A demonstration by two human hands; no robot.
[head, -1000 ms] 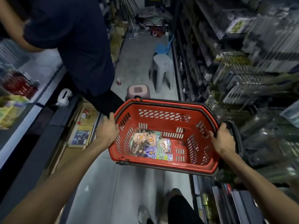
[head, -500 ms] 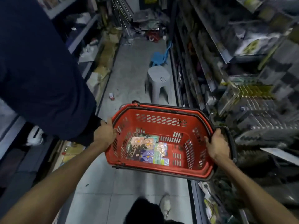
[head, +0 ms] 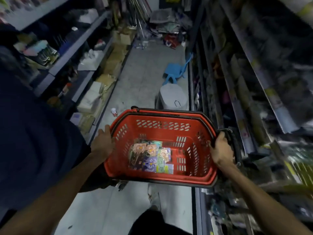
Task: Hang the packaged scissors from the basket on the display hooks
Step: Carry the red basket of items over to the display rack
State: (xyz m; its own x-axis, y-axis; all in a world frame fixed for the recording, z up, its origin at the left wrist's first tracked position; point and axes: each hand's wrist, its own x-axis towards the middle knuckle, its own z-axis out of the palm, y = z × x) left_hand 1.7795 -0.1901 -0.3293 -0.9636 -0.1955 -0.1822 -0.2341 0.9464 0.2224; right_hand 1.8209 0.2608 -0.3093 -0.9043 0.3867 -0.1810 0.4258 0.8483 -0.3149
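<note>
Basket (head: 162, 123), red, held over aisle floor (head: 144, 78), close to blurred shelving (head: 250, 102) on right. Left hand (head: 103, 144) on left rim, fingers (head: 105, 132) curled over edge. Right hand (head: 221, 150) on right rim, fingers clamped round it beside black handle (head: 234, 143). Packaged scissors (head: 150, 156) lying flat, overlapping, on basket bottom. Grey stool (head: 172, 97) and blue chair (head: 176, 70) beyond. Dark-shirted person (head: 33, 150) close on left.

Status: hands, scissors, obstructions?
Left hand and right hand grip red plastic basket ends. Inside, packaged scissors flat, none picked. Ahead: grey stool; person in dark shirt close left.
</note>
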